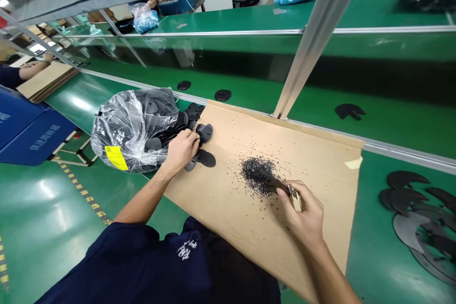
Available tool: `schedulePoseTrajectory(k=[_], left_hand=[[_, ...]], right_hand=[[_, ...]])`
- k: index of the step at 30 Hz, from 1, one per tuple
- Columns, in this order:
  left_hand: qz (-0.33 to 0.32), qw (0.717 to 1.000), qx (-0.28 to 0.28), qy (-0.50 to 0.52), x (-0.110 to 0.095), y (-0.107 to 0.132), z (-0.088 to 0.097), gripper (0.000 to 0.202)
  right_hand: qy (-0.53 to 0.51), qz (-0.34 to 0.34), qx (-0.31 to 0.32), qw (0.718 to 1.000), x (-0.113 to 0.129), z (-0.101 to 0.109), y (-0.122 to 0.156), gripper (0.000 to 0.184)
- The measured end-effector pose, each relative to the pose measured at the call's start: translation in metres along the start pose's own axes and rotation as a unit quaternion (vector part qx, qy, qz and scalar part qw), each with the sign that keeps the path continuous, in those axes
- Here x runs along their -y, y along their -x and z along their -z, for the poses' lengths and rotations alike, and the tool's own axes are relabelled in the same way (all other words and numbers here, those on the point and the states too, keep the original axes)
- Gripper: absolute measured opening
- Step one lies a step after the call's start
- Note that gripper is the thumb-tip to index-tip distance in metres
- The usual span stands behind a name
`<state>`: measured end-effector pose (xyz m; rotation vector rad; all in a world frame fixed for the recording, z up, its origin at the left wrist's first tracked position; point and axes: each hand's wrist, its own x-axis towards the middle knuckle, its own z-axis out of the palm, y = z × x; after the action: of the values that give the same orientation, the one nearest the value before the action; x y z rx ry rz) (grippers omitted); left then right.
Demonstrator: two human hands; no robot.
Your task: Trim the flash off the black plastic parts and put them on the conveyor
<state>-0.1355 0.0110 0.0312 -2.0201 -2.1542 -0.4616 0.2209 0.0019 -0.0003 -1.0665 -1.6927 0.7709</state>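
My left hand (182,151) reaches into a heap of black flat rounded pieces (206,157) spilling from a clear plastic bag (124,126). Its fingers are curled and pinch at a black flat piece (204,132). In my right hand (305,209) is a dark flat piece (275,183), gripped between thumb and fingers, with a small beige object (295,198) against the fingers whose kind I cannot make out. The dark piece's far end is over a pile of tiny black bits (258,173). These bits are scattered on a brown cardboard sheet (221,209).
Larger black curved pieces (409,228) lie stacked on the green table at right. Several more black pieces (350,111) rest beyond the metal rail. A metal post (306,52) rises behind the cardboard. At far left, a co-worker's arm (33,70) is beside stacked boards (50,80).
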Motion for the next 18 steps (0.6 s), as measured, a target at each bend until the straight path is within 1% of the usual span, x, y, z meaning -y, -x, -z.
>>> schedulePoseTrajectory(k=[1, 2, 3, 4, 6, 8, 10, 12, 13, 14, 16, 18], left_hand=[[0.017, 0.997, -0.041, 0.067, 0.000, -0.002, 0.002, 0.010], [0.039, 0.985, -0.074, 0.148, -0.001, -0.005, 0.004, 0.012], [0.062, 0.965, -0.092, 0.239, -0.004, -0.008, 0.006, 0.014], [0.084, 0.935, -0.093, 0.331, -0.009, -0.012, 0.006, 0.018], [0.111, 0.862, -0.061, 0.491, -0.026, -0.018, 0.003, 0.029], [0.105, 0.796, -0.010, 0.596, -0.049, -0.020, -0.004, 0.037], [0.078, 0.748, 0.036, 0.658, -0.073, -0.018, -0.014, 0.041], [0.044, 0.710, 0.080, 0.698, -0.096, -0.013, -0.025, 0.042], [0.032, 0.698, 0.092, 0.709, -0.106, -0.010, -0.029, 0.042], [0.024, 0.693, 0.095, 0.714, -0.115, -0.006, -0.034, 0.040], [0.020, 0.700, 0.085, 0.708, -0.129, 0.000, -0.041, 0.035], [0.019, 0.716, 0.081, 0.693, -0.137, 0.005, -0.046, 0.033]], right_hand=[[-0.008, -0.026, -0.004, 1.000, 0.000, 0.000, 0.000, 0.016], [-0.016, -0.053, -0.006, 0.998, 0.000, -0.001, 0.001, 0.021], [-0.026, -0.080, -0.007, 0.996, 0.000, -0.001, 0.001, 0.025], [-0.038, -0.105, -0.006, 0.994, 0.000, -0.001, 0.001, 0.028], [-0.058, -0.145, -0.005, 0.988, 0.000, -0.001, 0.001, 0.034], [-0.070, -0.172, -0.009, 0.983, 0.000, 0.000, 0.001, 0.039], [-0.077, -0.194, -0.019, 0.978, 0.000, 0.001, 0.001, 0.042], [-0.085, -0.213, -0.029, 0.973, 0.001, 0.002, 0.001, 0.044], [-0.091, -0.220, -0.035, 0.971, 0.001, 0.002, 0.001, 0.045], [-0.096, -0.225, -0.040, 0.969, 0.001, 0.003, 0.001, 0.046], [-0.105, -0.233, -0.046, 0.966, 0.001, 0.003, 0.002, 0.047], [-0.111, -0.235, -0.047, 0.964, 0.001, 0.003, 0.002, 0.047]])
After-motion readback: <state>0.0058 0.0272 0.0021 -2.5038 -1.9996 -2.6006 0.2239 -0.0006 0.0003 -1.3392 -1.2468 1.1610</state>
